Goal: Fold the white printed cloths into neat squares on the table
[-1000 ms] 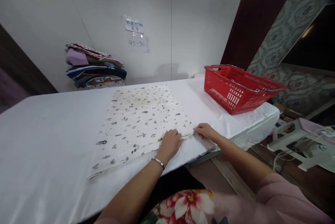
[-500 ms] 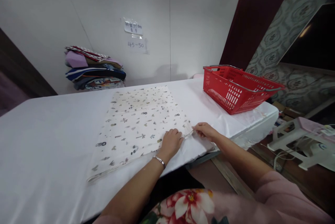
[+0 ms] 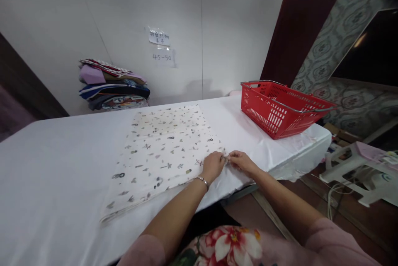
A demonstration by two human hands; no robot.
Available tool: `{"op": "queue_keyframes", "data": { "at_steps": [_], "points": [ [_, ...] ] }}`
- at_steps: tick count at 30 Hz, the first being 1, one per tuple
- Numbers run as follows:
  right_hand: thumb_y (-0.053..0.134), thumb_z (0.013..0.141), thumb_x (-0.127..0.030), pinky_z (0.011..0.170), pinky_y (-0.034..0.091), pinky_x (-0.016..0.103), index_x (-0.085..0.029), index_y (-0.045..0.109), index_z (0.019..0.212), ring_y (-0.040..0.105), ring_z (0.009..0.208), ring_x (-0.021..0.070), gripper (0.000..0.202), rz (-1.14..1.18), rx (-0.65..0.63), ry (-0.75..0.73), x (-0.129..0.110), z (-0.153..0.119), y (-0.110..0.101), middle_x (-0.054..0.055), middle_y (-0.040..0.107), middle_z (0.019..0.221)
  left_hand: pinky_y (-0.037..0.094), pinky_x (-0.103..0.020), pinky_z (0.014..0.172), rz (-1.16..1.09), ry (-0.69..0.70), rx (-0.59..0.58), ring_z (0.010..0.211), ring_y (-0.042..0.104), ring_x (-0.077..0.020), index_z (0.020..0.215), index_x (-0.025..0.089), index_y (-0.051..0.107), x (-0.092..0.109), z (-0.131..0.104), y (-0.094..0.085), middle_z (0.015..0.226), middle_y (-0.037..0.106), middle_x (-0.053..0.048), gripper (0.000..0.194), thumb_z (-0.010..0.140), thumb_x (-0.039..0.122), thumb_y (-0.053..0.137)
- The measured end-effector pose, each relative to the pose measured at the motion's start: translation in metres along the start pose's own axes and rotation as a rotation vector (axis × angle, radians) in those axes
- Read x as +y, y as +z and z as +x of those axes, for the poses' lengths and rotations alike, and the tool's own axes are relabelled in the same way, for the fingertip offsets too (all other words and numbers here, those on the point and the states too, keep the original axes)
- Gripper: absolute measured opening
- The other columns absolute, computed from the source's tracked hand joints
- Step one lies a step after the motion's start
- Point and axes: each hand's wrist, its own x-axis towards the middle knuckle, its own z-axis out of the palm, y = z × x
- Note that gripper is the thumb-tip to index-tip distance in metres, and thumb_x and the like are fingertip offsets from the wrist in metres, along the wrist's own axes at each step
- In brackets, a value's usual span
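A folded white cloth (image 3: 164,154) printed with small grey and tan figures lies flat in front of me, its layered edge toward my body. At its near right corner my left hand (image 3: 214,163), with a bracelet on the wrist, pinches the fabric. My right hand (image 3: 241,161) grips the tip of the same corner between thumb and fingers, close beside the left. The corner is bunched slightly up between the two hands. What part of the layers each hand holds is partly hidden by the fingers.
A white-covered table (image 3: 71,162) carries the cloth. A red plastic basket (image 3: 264,112) with metal handles stands at the back right, and a stack of folded garments (image 3: 115,88) at the back left. Paper signs (image 3: 162,56) hang on the wall. A white stool (image 3: 357,170) stands right.
My left hand has slid right from lying on the cloth to pinching its corner beside my right hand. The right hand still holds the corner and has shifted only slightly.
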Motion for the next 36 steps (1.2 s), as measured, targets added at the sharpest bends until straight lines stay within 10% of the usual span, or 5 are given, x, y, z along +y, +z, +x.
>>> {"op": "queue_keyframes", "data": {
  "at_steps": [24,36],
  "points": [
    [0.062,0.063,-0.039,0.039,0.021,0.020,-0.018,0.055,0.070,0.036,0.038,0.0059,0.024,0.057,0.031,0.001,0.004,-0.002,0.004,-0.006,0.050,0.046,0.041,-0.030,0.074,0.155,0.166,0.040,0.087,0.054,-0.0188,0.095,0.019,0.057,0.009,-0.011,-0.002,0.094,0.058,-0.006,0.017,0.085,0.028,0.046],
    [0.056,0.072,-0.026,0.035,0.026,0.019,-0.017,0.056,0.060,0.042,0.035,0.0060,0.015,-0.292,0.062,0.091,0.001,0.003,-0.030,-0.003,0.057,0.050,0.040,-0.029,0.073,0.221,0.109,0.072,0.088,0.053,-0.0179,0.095,0.020,0.057,0.003,0.008,-0.027,0.093,0.058,-0.005,0.022,0.090,0.022,0.037]
  ]
}}
